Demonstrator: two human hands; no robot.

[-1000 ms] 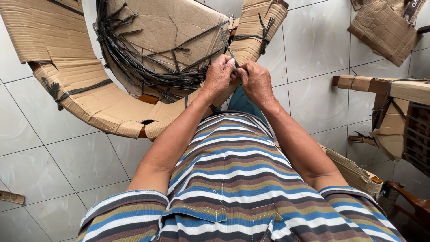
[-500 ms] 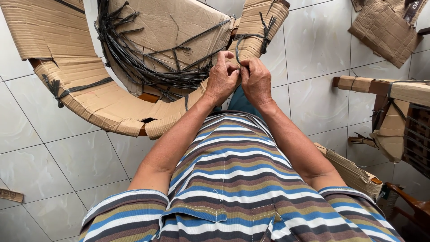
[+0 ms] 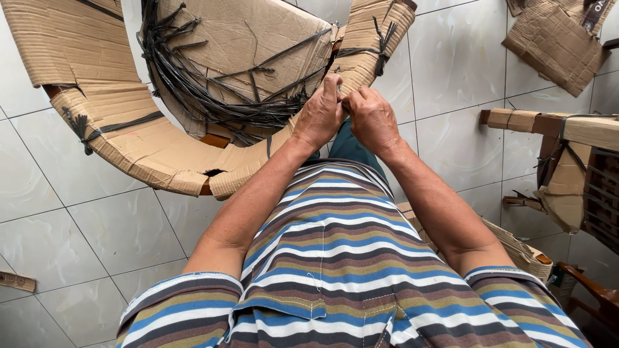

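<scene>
A curved chair frame wrapped in brown cardboard stands in front of me, bound with thin black straps. My left hand and my right hand meet at the frame's right arm, fingers pinched together on the binding at the cardboard's edge. What exactly the fingertips hold is hidden between them. Below the hands are my forearms and a striped shirt.
Pale tiled floor lies all around. Another cardboard-wrapped wooden piece of furniture stands at the right. A loose sheet of cardboard lies top right, and a small cardboard scrap at the left edge.
Both hands have stayed together at the same spot on the wrapped arm, shifting only slightly as the fingers work.
</scene>
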